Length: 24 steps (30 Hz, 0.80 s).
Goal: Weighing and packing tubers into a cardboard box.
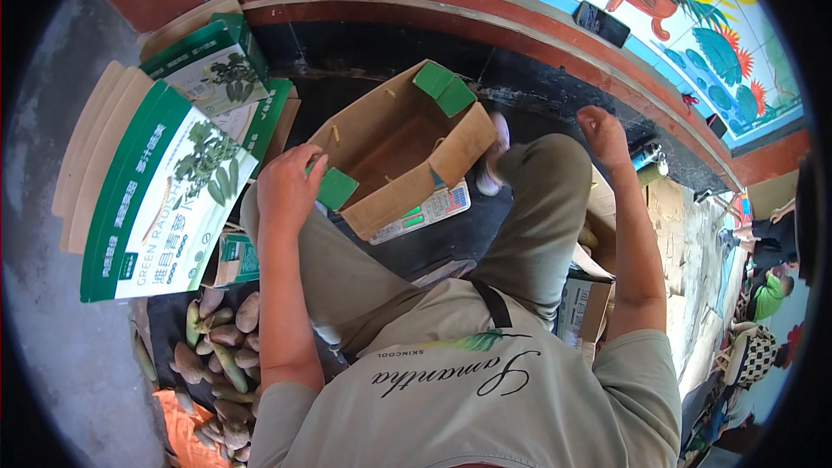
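My left hand (286, 186) rests on the near left flap of an open brown cardboard box (400, 152) with green flap ends, its fingers curled over the edge. The box stands empty on a flat weighing scale (429, 211) in front of my knees. My right hand (604, 134) is raised to the right above my right knee, fingers loosely closed, with nothing seen in it.
Stacked green-and-white flat cartons (152, 199) lie at the left. A heap of long green and brown radishes (217, 342) lies on the ground at lower left. More brown boxes (585, 303) stand at my right. A painted wall (676, 9) runs behind. Other people (767, 295) sit at far right.
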Tool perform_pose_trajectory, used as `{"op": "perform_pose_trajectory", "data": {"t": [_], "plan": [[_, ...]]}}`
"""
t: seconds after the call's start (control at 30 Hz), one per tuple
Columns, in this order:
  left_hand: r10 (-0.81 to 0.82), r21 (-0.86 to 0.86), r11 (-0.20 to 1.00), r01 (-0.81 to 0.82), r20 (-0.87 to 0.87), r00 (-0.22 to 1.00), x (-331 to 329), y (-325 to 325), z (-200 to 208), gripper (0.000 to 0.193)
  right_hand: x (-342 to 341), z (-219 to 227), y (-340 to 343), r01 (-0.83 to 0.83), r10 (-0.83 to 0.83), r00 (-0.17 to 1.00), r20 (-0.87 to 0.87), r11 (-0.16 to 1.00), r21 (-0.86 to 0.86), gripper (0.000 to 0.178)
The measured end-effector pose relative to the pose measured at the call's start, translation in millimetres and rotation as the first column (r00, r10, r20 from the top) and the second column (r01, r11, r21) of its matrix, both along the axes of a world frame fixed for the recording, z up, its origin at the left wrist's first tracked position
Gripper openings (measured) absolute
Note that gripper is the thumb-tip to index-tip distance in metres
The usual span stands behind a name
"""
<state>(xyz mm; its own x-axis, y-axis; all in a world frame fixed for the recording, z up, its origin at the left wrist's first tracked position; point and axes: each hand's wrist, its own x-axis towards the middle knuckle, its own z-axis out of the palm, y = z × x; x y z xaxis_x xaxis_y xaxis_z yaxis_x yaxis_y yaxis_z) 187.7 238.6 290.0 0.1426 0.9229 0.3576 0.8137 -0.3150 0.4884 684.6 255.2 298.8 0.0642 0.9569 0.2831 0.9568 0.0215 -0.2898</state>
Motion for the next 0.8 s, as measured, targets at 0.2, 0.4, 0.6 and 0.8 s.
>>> {"op": "perform_pose_trajectory", "data": {"t": [0.2,0.4,0.6,0.8], "plan": [[0.03,-0.038,0.999,-0.038,-0.182,0.983,-0.9,4.2,-0.4,0.012,94.9,-110.0,-8.3,0.262,-0.286,0.952,-0.11,0.945,-0.194,0.025],[0.068,-0.089,0.992,-0.089,-0.211,0.975,6.2,8.1,-2.5,0.013,98.7,-216.3,-2.5,0.476,-0.521,0.851,0.063,0.718,-0.507,0.046],[0.09,-0.125,0.983,-0.132,-0.297,0.951,15.0,11.1,-3.8,0.012,64.6,-227.5,6.6,0.464,-0.589,0.805,0.073,0.549,-0.695,0.049],[0.053,-0.122,0.988,-0.097,-0.321,0.946,12.5,10.7,-8.3,0.013,110.8,-240.9,-9.9,0.536,-0.644,0.765,-0.031,0.662,-0.524,0.042]]}}
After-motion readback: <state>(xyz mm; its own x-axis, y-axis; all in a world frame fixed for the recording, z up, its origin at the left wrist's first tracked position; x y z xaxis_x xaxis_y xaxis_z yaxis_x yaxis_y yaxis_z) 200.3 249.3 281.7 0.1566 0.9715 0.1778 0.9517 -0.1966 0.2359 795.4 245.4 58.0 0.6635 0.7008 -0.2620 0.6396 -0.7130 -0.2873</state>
